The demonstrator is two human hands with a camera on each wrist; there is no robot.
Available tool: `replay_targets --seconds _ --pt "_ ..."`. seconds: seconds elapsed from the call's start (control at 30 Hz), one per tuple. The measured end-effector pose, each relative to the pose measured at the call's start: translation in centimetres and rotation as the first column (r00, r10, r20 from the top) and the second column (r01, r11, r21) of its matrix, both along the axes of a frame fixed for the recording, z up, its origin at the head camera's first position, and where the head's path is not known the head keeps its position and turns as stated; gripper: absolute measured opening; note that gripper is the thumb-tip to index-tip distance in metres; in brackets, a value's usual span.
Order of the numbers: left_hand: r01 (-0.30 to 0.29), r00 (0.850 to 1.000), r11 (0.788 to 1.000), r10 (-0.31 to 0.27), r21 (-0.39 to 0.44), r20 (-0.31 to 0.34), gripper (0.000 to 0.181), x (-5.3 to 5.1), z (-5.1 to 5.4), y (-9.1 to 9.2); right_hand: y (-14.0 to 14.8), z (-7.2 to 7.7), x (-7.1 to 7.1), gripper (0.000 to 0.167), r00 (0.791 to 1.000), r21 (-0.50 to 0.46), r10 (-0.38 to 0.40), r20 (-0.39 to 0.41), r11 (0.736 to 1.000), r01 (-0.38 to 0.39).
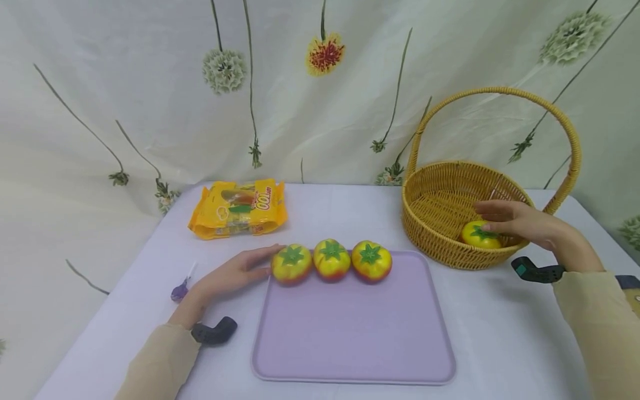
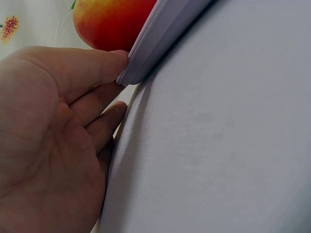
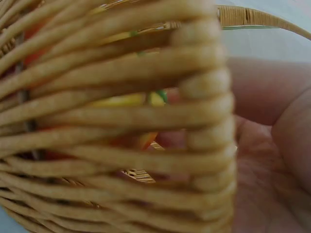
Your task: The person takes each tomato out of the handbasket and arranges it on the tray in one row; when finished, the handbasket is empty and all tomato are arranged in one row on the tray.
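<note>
A yellow-and-red artificial tomato [image 1: 480, 235] with a green star-shaped top lies inside a wicker basket [image 1: 432, 244]. My right hand [image 1: 530, 222] reaches over the basket's right rim. Its thumb lies at the tomato's top and the straight fingers extend beyond it. In the right wrist view the woven wall [image 3: 121, 116] hides most of these fingers. At the far left corner of a lilac tray [image 1: 355, 328], my left hand [image 1: 235, 273] pinches the edge between thumb and fingers. Next to it sits the leftmost tomato [image 1: 291, 263], in a row with two more tomatoes [image 1: 332, 259] along the tray's far side.
Behind the left hand lies a yellow snack package [image 1: 240, 208]. A purple wrapped lollipop [image 1: 181, 290] is left of the left wrist. The basket's tall arched handle [image 1: 502, 90] rises at the back right. A flowered cloth [image 1: 320, 111] hangs behind the white-covered table [image 1: 345, 216].
</note>
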State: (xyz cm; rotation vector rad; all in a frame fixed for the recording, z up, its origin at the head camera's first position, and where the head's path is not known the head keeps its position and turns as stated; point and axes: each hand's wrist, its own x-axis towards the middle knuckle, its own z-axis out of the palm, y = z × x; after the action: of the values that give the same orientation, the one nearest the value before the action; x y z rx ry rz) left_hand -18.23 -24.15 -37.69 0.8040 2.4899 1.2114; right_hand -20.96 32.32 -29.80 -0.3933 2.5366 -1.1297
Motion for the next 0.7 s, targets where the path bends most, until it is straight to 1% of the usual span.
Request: replay_targets --seconds 0.1,0.3,0.47,0.6,0.7 --pt "-0.003 1.000 1.000 0.003 0.004 0.001 0.051 0.0 0.1 0.0 -0.2 0.0 -0.1 0.059 1.000 0.034 0.024 -0.013 0.999 -0.024" --pt "0.001 1.000 1.000 -0.001 0.014 0.013 0.050 -0.1 -0.2 -0.1 -0.6 -0.1 -0.1 0.057 0.998 0.089 0.052 -0.026 0.995 -0.049" --pt "-0.001 1.000 1.000 0.000 0.015 0.013 0.050 -0.2 -0.3 -0.2 -0.9 -0.2 -0.1 0.058 0.998 0.112 0.050 -0.026 0.993 -0.047" --pt "0.000 1.000 1.000 0.000 0.016 0.017 0.050 -0.2 -0.3 -0.1 -1.1 -0.3 -0.3 0.058 0.998 0.153 0.048 -0.029 0.987 -0.043" --pt "-0.002 1.000 1.000 0.001 0.015 0.021 0.050 -0.2 -0.2 -0.1 -1.2 -0.3 -0.3 0.058 0.999 0.161 0.044 -0.018 0.986 -0.040"
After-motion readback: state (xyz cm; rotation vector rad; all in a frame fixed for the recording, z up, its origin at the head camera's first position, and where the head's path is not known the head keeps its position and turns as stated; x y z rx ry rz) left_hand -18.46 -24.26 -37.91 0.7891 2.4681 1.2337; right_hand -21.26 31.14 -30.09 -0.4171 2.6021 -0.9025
